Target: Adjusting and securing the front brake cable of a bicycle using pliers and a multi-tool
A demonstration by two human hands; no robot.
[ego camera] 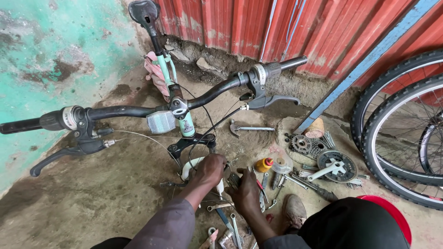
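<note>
The left hand (210, 169) is closed over the top of the bike's white fork (190, 167), low under the stem; the fingers curl down out of sight, so it appears clamped on the fork, knuckles up, the wrist bent and the grey sleeve running back toward the bottom edge. The right hand (244, 191) sits just beside it, lower and to the right, back of the hand up, fingers bunched around something dark near the fork; whether it grips a tool I cannot tell. Both forearms come in from below and converge at the front of the bike.

Above the hands a clear rectangular reflector (161, 121) hangs at the stem, with the black handlebar (138, 110) crossing the view and a brake lever at each end. A pale green frame tube (186, 121) with a small sticker runs down to the fork. The black saddle (144, 11) is at the top.

Right of the hands, on the concrete floor (92, 193), stand a small yellow bottle with a red cap (264, 164), a clear round tub (282, 163), a cog cluster (307, 145), a chainring with crank (337, 167) and a bundle of spokes. Spanners (230, 223) lie below the hands. Two wheels (397, 133) lean against the red corrugated wall (323, 27). A red-rimmed black basin (360, 223) is at the lower right.
</note>
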